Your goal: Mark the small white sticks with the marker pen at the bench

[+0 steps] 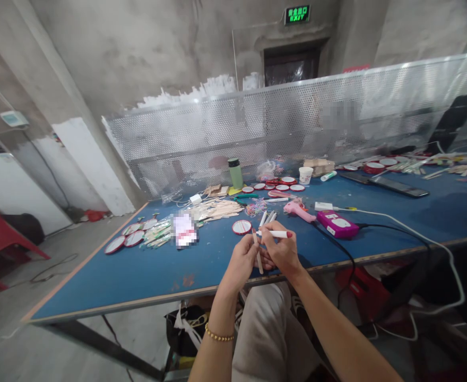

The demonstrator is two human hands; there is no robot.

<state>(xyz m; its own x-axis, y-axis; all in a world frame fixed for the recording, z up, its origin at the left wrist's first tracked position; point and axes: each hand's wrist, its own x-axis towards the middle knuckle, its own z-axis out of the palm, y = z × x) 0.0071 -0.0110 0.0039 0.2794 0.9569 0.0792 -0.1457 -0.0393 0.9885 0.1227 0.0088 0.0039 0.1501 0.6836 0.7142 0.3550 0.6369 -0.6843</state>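
Note:
My left hand point(244, 257) holds a thin wooden stick point(259, 257) upright near the table's front edge. Its top end looks reddish. In my right hand point(282, 251) is a white marker with a red end point(280, 234), its other end at the upper part of the stick. The fingers of both hands are close together around the stick. Just beyond them lie a round white disc with a red rim point(242, 227) and a few white markers point(268, 217).
On the blue table point(138, 284) are wooden sticks point(223, 209), a blurred card point(184, 231), red-rimmed discs point(115, 244), a pink glue gun point(299, 210), a purple box point(337, 224) with cables, a green bottle point(235, 174) and a paper cup point(305, 175). A perforated metal screen point(217, 132) stands behind.

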